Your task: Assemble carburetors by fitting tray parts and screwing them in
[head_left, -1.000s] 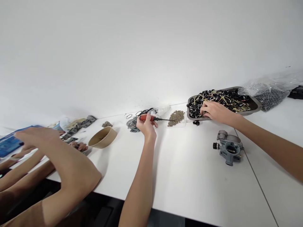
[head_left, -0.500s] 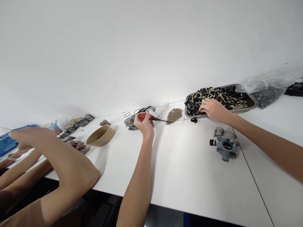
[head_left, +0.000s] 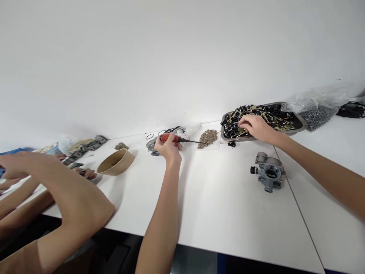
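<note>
My left hand (head_left: 169, 150) is closed round the red handle of a screwdriver (head_left: 171, 137), whose dark shaft points right to a heap of small brass-coloured parts (head_left: 208, 137). Partly hidden behind that hand is a grey metal part (head_left: 150, 145). Over a metal tray (head_left: 302, 122) full of black caps and brass-coloured pieces, my right hand (head_left: 255, 126) has its fingertips pinched together; whatever is between them is too small to make out. Nearer me, a grey carburetor (head_left: 269, 173) with a black knob on its left stands on the white table.
A tan bowl (head_left: 116, 163) with small pieces inside stands to the left. Co-workers' arms (head_left: 76, 190) reach over the table's left end, near a row of grey metal parts (head_left: 85, 148). Right of the tray lies a clear plastic bag (head_left: 318, 110) of dark small parts.
My right hand's fingers have come up slightly from the parts in the tray and are now pinched. The screwdriver stays in my left hand, and the view has shifted a little.
</note>
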{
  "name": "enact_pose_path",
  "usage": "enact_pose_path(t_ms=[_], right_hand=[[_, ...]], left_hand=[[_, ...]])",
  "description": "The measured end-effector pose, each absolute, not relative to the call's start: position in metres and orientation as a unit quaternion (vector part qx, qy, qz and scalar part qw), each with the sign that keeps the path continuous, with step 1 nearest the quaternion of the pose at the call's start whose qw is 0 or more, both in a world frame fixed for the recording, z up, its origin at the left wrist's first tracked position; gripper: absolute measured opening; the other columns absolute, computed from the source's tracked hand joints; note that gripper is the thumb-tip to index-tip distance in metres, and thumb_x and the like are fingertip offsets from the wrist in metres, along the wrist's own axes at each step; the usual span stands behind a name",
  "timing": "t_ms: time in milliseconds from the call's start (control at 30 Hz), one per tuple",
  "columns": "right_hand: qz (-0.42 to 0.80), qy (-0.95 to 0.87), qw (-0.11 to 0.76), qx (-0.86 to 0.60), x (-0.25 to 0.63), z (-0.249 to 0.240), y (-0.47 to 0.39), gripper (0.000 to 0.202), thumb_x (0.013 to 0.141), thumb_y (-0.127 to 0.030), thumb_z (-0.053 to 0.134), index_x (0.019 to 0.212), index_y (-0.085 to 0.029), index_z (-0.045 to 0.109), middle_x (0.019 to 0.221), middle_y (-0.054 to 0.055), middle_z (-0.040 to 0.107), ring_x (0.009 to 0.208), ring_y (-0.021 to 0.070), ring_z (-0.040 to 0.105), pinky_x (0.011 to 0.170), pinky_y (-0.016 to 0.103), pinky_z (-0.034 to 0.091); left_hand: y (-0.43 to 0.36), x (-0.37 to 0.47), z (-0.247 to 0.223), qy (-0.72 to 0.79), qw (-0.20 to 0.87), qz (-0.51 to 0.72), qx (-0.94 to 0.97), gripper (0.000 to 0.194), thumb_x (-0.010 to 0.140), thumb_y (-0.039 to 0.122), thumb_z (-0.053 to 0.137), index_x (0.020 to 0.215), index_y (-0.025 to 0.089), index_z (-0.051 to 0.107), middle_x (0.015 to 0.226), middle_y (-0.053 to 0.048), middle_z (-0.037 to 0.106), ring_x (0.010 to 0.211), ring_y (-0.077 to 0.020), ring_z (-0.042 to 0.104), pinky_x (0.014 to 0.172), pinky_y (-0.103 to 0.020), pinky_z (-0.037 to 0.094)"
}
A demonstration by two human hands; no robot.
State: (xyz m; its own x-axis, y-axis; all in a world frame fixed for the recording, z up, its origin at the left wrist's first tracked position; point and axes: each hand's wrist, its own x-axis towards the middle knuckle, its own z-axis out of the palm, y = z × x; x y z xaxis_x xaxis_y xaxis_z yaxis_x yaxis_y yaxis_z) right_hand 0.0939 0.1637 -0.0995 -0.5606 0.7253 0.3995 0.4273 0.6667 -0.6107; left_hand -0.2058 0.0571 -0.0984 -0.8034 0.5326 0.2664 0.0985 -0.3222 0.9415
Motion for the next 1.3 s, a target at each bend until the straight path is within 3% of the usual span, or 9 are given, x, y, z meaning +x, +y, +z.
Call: enact_pose_path(t_ms=[100, 267, 433, 600, 767, 967, 1133, 1300], right_hand=[[0.284, -0.833, 0.307, -0.363, 0.095, -0.089, 0.16, 0.023, 0.089, -0.02, 0.049, 0.096, -0.016, 0.071, 0.082, 0.007, 0.07, 0.064, 0.0161, 0.062, 0.069, 0.034, 0.047], [0.386, -0.819, 0.251, -0.343, 0.1, -0.07, 0.151, 0.012, 0.082, -0.021, 0.062, 0.086, -0.016, 0.072, 0.071, 0.005, 0.072, 0.066, 0.0176, 0.067, 0.065, 0.032, 0.051], [0.371, -0.831, 0.254, -0.328, 0.118, -0.052, 0.132, 0.012, 0.074, -0.023, 0.071, 0.084, -0.017, 0.074, 0.082, 0.006, 0.074, 0.077, 0.0201, 0.069, 0.071, 0.033, 0.053], [0.375, -0.83, 0.229, -0.344, 0.151, -0.049, 0.099, 0.019, 0.081, -0.026, 0.064, 0.092, -0.021, 0.078, 0.081, 0.005, 0.073, 0.07, 0.0179, 0.066, 0.064, 0.033, 0.051], [0.464, -0.748, 0.273, -0.388, 0.171, -0.061, 0.065, 0.016, 0.073, -0.033, 0.075, 0.083, -0.02, 0.077, 0.085, 0.007, 0.074, 0.08, 0.021, 0.069, 0.075, 0.036, 0.055], [0.565, -0.659, 0.28, -0.409, 0.179, -0.062, 0.042, 0.017, 0.068, -0.034, 0.08, 0.078, -0.021, 0.077, 0.08, 0.006, 0.074, 0.074, 0.019, 0.067, 0.069, 0.033, 0.054], [0.543, -0.699, 0.218, -0.412, 0.18, -0.057, 0.034, 0.02, 0.072, -0.036, 0.075, 0.083, -0.02, 0.079, 0.084, 0.006, 0.074, 0.079, 0.0194, 0.068, 0.072, 0.032, 0.053], [0.478, -0.741, 0.217, -0.418, 0.176, -0.063, 0.031, 0.018, 0.074, -0.036, 0.072, 0.079, -0.02, 0.079, 0.076, 0.006, 0.071, 0.069, 0.017, 0.062, 0.06, 0.03, 0.047]], left_hand=[[0.057, -0.207, -0.098, 0.562, 0.156, 0.765, 0.273, 0.028, 0.065, 0.033, 0.064, 0.077, 0.02, 0.042, 0.059, 0.003, 0.059, 0.032, -0.0069, 0.04, 0.035, -0.021, 0.027], [0.057, -0.207, -0.095, 0.547, 0.179, 0.776, 0.258, 0.027, 0.063, 0.029, 0.063, 0.076, 0.021, 0.041, 0.056, 0.005, 0.057, 0.03, -0.0079, 0.038, 0.035, -0.023, 0.027], [0.056, -0.203, -0.092, 0.541, 0.193, 0.779, 0.251, 0.023, 0.066, 0.025, 0.06, 0.077, 0.02, 0.041, 0.057, 0.002, 0.06, 0.029, -0.0086, 0.038, 0.035, -0.023, 0.027], [0.058, -0.197, -0.089, 0.54, 0.201, 0.778, 0.253, 0.019, 0.068, 0.022, 0.058, 0.077, 0.02, 0.042, 0.057, 0.002, 0.06, 0.028, -0.0093, 0.038, 0.034, -0.024, 0.026], [0.055, -0.193, -0.086, 0.545, 0.21, 0.77, 0.258, 0.015, 0.074, 0.019, 0.057, 0.075, 0.019, 0.042, 0.054, 0.005, 0.059, 0.029, -0.0088, 0.039, 0.037, -0.024, 0.027], [0.054, -0.193, -0.09, 0.554, 0.222, 0.756, 0.271, 0.017, 0.078, 0.018, 0.058, 0.074, 0.019, 0.041, 0.053, 0.007, 0.06, 0.029, -0.007, 0.04, 0.038, -0.022, 0.027], [0.056, -0.193, -0.093, 0.548, 0.22, 0.756, 0.283, 0.017, 0.075, 0.019, 0.06, 0.071, 0.02, 0.043, 0.053, 0.004, 0.062, 0.029, -0.0083, 0.041, 0.037, -0.024, 0.027], [0.056, -0.196, -0.096, 0.546, 0.219, 0.756, 0.287, 0.022, 0.074, 0.02, 0.063, 0.069, 0.02, 0.041, 0.052, 0.005, 0.061, 0.029, -0.0079, 0.041, 0.039, -0.024, 0.026]])
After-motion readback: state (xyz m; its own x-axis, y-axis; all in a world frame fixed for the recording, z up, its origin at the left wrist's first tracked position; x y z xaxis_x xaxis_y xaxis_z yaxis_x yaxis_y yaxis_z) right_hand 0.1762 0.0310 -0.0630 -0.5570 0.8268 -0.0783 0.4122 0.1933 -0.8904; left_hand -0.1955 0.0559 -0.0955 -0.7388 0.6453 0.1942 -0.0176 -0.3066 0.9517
